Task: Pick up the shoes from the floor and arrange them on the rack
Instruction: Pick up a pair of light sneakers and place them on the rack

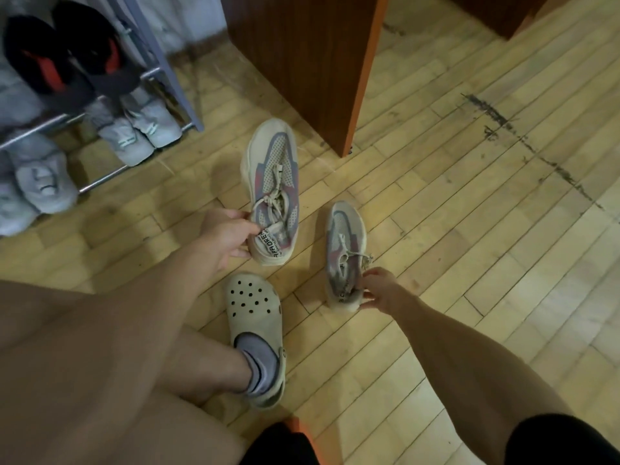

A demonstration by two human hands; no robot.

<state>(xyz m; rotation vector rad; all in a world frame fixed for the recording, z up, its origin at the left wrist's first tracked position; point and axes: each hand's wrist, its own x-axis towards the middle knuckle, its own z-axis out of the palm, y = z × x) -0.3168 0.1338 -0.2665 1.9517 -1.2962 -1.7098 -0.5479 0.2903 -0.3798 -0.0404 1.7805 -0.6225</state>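
Bare forearms are filling the bottom of the view, and between them a foot in a grey sock is sitting inside a cream perforated clog [255, 333] on the wooden floor [469, 229]. Just beyond the clog's toe, the left hand [225, 237] is gripping the heel of the left sneaker [273, 189], thumb on top by the printed heel tab, fingers curled underneath, pinching the collar. That cream, grey and pink shoe is running lengthwise straight out from the fingers, toe pointing away toward the cabinet; whether its sole is touching the boards or is lifted, I cannot tell. Over on the other side, the right hand [382, 290] is reaching in, fingertips closing loosely on the heel of the right sneaker [345, 256], thumb at the lace end. This one is lying on the floor, its long axis nearly parallel with its twin, toe pointing away from the fingers and tilting slightly left. Beyond the left sneaker's toe, a dark wood cabinet [302, 62] is standing. Far left of the left fingers, the metal rack [161, 72] is holding blurred pale sneakers [141, 129] low down and black-and-red shoes [67, 52] above.
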